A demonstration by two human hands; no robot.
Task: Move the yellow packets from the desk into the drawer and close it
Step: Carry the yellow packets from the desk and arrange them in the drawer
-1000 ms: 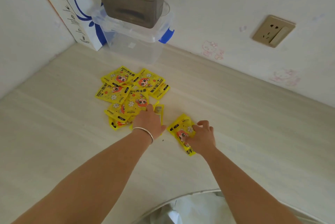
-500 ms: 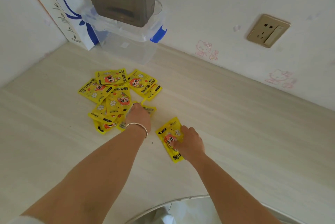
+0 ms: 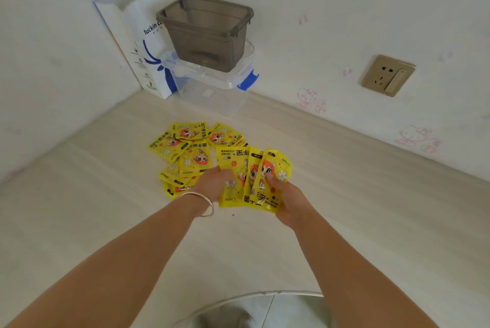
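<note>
Light wooden desk (image 3: 358,221) has the pile of yellow packets (image 3: 185,152) sitting at about 11 o'clock from the hands. Right hand (image 3: 289,200) pinches two fanned packets (image 3: 270,181), thumb on top. Left hand (image 3: 212,183), bracelet on the wrist, grips a third packet (image 3: 230,168) right beside them.

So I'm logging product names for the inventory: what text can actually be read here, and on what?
"luckin co", cut off by the grey bin: white paper bag.
"HAND WARMER": held yellow packets, between left hand and right hand.
Large Chinese characters on the packets: not legible to me.
Small print on packets in the desk pile: too blurred.
</note>
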